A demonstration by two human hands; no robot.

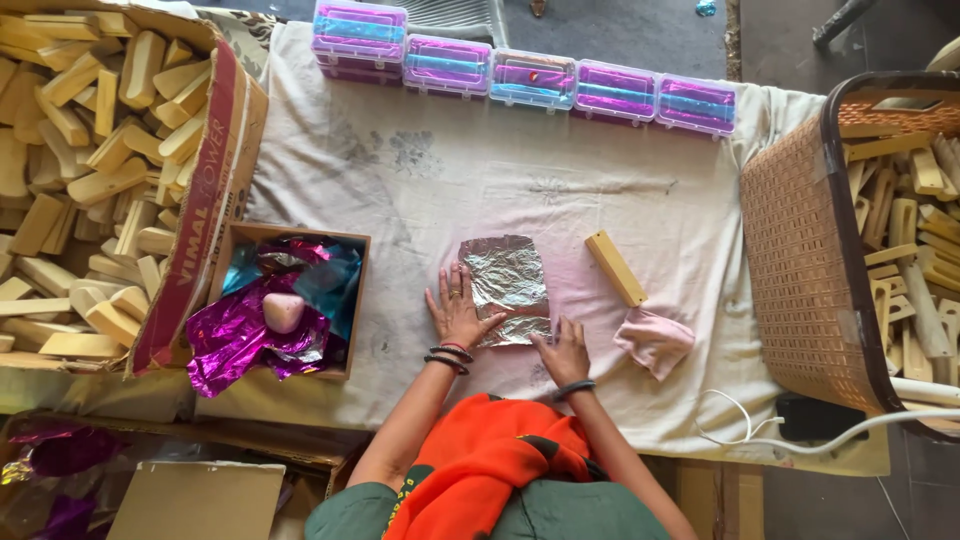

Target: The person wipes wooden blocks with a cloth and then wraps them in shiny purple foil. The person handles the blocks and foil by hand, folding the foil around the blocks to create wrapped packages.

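Left hand (455, 308) spread flat on crinkled silver foil sheet (504, 284), mid cloth-covered surface (420, 170); right hand (562, 350) fingers pressing foil's near corner. Yellow wooden block (615, 267), pink cloth (655, 341) beside.

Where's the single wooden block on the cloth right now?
In the head view, the wooden block lies on the cloth, just right of the silver foil sheet and above the pink rag.

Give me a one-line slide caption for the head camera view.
Left hand and right hand press a silver foil sheet flat on a cloth-covered table, wooden block alongside.
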